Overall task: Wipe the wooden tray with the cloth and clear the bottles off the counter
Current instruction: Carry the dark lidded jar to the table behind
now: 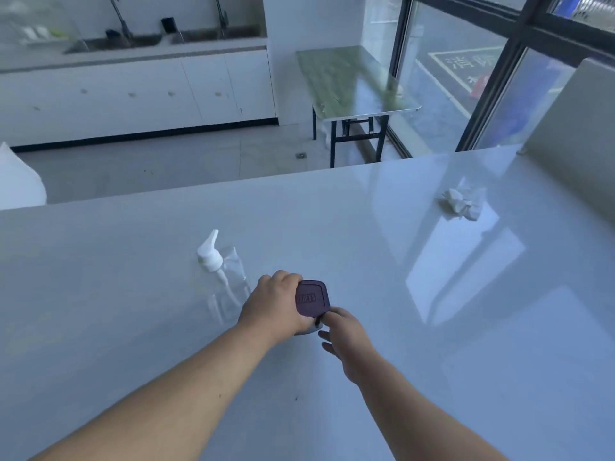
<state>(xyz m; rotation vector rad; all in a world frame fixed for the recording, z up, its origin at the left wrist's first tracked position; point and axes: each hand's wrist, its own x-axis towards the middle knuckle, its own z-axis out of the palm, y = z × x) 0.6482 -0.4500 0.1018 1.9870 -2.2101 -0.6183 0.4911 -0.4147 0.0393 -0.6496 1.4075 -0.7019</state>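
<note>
A bottle with a dark purple square lid [312, 298] stands on the glossy white counter [432, 327], seen from above. My left hand [273, 306] is wrapped around its left side. My right hand [344, 334] touches the bottle's near right edge with its fingertips, the other fingers spread. A clear spray bottle with a white trigger head [219, 267] stands just left of my left hand. A crumpled white cloth [462, 202] lies at the far right of the counter. No wooden tray is in view.
Beyond the counter's far edge is a tiled floor with a green folding table [352, 84] by the window. White cabinets with sinks [133, 91] line the back wall. A grey upright panel [572, 134] rises at the counter's right end.
</note>
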